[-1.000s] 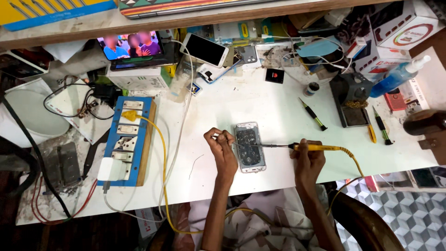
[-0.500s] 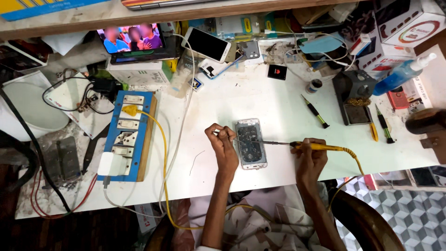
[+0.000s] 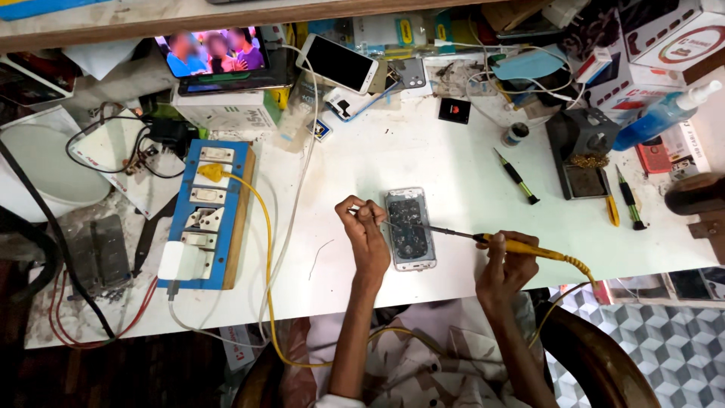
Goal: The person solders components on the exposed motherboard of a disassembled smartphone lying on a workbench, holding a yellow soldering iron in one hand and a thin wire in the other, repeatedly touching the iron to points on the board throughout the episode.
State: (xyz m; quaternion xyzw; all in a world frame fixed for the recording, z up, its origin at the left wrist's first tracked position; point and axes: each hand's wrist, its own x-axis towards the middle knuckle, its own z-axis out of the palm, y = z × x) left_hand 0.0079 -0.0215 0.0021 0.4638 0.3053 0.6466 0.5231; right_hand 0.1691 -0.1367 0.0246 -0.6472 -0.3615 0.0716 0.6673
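Both hands are busy at centre frame, right hand point(image 3: 507, 266) gripping the yellow soldering iron point(image 3: 521, 245), left hand point(image 3: 368, 227) pinching a thin wire over the opened phone point(image 3: 410, 228) lying flat on the desk point(image 3: 362, 166), likely light, fragile, best steadied by its edges.

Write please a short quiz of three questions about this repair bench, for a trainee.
1. True or false: the opened phone lies flat on the white table.
2. Which hand holds the yellow-handled soldering iron? A) left hand B) right hand
3. Fill in: the iron's yellow cable leads to the ____ socket board.

Key:
1. True.
2. B, the right hand; the left hand pinches a thin wire at the phone's edge.
3. Blue.
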